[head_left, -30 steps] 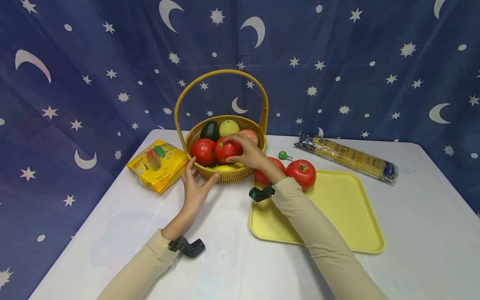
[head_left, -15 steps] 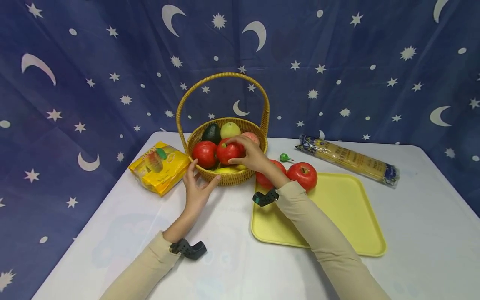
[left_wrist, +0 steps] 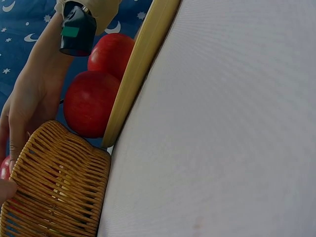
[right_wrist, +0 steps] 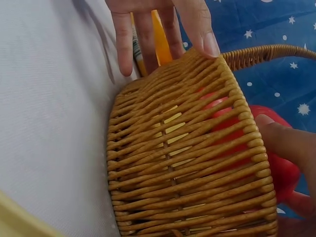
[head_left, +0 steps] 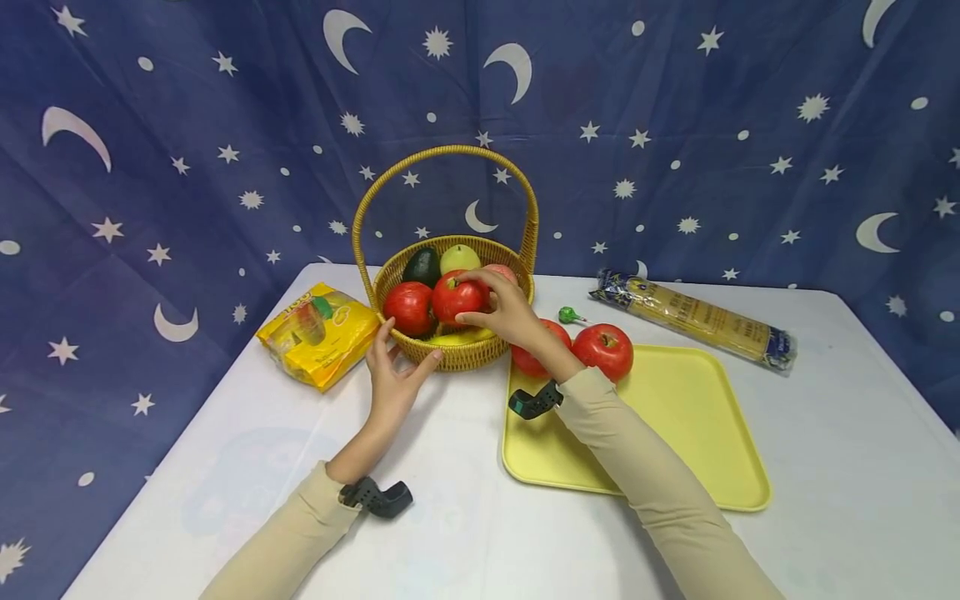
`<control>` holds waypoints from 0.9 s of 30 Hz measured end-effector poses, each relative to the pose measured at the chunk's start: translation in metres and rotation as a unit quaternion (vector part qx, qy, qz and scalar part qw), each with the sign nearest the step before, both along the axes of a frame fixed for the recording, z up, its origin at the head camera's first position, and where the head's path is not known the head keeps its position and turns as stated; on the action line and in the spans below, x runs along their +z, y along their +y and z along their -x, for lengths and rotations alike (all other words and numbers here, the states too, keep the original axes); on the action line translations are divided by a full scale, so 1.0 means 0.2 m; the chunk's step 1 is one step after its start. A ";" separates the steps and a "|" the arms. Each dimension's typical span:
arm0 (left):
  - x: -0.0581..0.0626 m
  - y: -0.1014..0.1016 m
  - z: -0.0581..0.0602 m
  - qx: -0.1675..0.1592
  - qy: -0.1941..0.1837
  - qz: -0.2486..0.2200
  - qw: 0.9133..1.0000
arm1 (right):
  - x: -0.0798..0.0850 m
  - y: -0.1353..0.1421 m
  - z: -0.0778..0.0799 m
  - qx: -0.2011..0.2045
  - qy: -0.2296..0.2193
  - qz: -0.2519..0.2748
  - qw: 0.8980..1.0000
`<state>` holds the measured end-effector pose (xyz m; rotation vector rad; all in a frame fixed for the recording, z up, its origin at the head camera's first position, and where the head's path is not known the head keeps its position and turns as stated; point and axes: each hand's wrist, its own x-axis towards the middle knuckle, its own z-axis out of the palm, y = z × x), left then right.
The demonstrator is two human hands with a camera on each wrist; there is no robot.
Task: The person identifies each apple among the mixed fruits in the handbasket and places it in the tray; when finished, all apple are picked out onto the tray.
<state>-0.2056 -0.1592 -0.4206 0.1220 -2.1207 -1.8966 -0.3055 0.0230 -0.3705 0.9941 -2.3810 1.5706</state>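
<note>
In the head view, my right hand (head_left: 508, 317) grips a red apple (head_left: 455, 298) over the front part of the wicker basket (head_left: 468, 358). My left hand (head_left: 392, 383) touches the basket's left front rim with its thumb and fingers spread. The right wrist view shows that thumb (right_wrist: 210, 44) on the rim and the other fingers extended along the outside. Inside the basket are another red apple (head_left: 409, 308), a banana (head_left: 457, 337), a dark green avocado (head_left: 422, 266), a yellow-green pear (head_left: 459, 257) and a pinkish round fruit (head_left: 501, 272), partly hidden by my right hand.
Two red apples (head_left: 603, 352) sit at the back left of a yellow tray (head_left: 675, 417), under my right forearm. A green lollipop (head_left: 567, 315) lies behind them. A noodle pack (head_left: 693, 318) lies at the back right, and a yellow snack bag (head_left: 318, 333) left of the basket.
The apple in my right hand has risen slightly, and more of the banana shows below it. My left hand keeps its place at the rim. The head view has shifted a little.
</note>
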 end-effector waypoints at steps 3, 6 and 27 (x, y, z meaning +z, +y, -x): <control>0.00 0.00 0.00 -0.001 0.000 -0.003 1.000 | 0.00 0.01 -0.01 -0.001 0.002 0.008 1.000; 0.00 0.00 0.00 0.000 0.001 -0.001 1.000 | 0.00 0.02 -0.02 0.001 0.006 0.012 1.000; 0.01 0.00 -0.01 0.002 -0.004 0.014 1.000 | 0.04 0.13 -0.11 0.006 -0.018 0.021 1.000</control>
